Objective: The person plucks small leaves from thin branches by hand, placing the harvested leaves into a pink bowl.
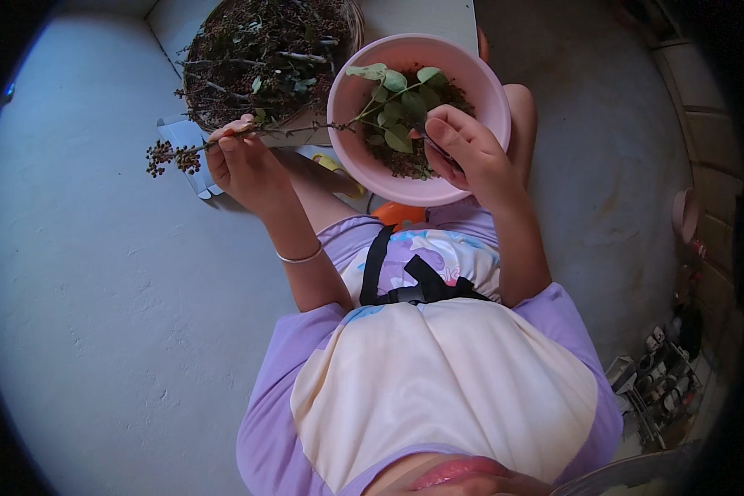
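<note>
My left hand (244,165) pinches a thin twig (298,129), with a cluster of small brown berries (174,157) sticking out on its left side. The twig's other end reaches over a pink plastic basin (357,169) and bears several green leaves (397,103). Beside those leaves, above the basin's right part, my right hand (467,153) is closed around a small dark tool (445,155); most of it is hidden by the fingers, and its kind is unclear. Loose berries and leaf bits (409,168) lie in the basin.
A round wicker basket (355,25) heaped with berry-bearing twigs (260,62) stands at the far left of the basin, by a pale surface (422,15). A yellow slipper (336,174) and an orange object (399,215) are below. A rack of shoes (661,380) stands at right.
</note>
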Motion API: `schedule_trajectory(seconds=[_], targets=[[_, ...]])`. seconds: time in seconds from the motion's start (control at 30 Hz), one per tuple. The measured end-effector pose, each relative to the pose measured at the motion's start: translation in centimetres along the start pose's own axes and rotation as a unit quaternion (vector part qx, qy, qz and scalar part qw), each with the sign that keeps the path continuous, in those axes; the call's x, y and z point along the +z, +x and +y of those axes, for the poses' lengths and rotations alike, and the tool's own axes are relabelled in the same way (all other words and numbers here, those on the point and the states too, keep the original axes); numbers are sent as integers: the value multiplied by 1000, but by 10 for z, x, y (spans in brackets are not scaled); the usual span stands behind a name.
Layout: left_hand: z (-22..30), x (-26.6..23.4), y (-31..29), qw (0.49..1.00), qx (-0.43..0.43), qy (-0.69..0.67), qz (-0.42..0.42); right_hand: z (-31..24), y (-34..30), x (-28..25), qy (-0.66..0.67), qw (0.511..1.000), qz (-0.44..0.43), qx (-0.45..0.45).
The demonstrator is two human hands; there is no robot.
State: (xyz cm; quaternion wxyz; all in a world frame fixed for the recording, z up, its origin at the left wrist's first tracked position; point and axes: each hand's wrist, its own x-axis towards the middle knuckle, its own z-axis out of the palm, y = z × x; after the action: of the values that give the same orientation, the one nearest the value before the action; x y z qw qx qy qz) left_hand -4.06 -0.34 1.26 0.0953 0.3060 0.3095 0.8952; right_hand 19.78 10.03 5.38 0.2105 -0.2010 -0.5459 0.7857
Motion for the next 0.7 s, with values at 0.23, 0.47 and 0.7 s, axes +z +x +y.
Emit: schedule_trajectory(seconds=[0.23,0.47,0.7], targets=[[2,0,0,999,4,-18,-29,0,3,13,-20,999,13,-30],[3,4,-2,999,8,-23,-44,-1,5,16,-17,998,41,-40],[1,-1,-2,997,12,-15,-71,6,11,12,-8,998,50,-47]])
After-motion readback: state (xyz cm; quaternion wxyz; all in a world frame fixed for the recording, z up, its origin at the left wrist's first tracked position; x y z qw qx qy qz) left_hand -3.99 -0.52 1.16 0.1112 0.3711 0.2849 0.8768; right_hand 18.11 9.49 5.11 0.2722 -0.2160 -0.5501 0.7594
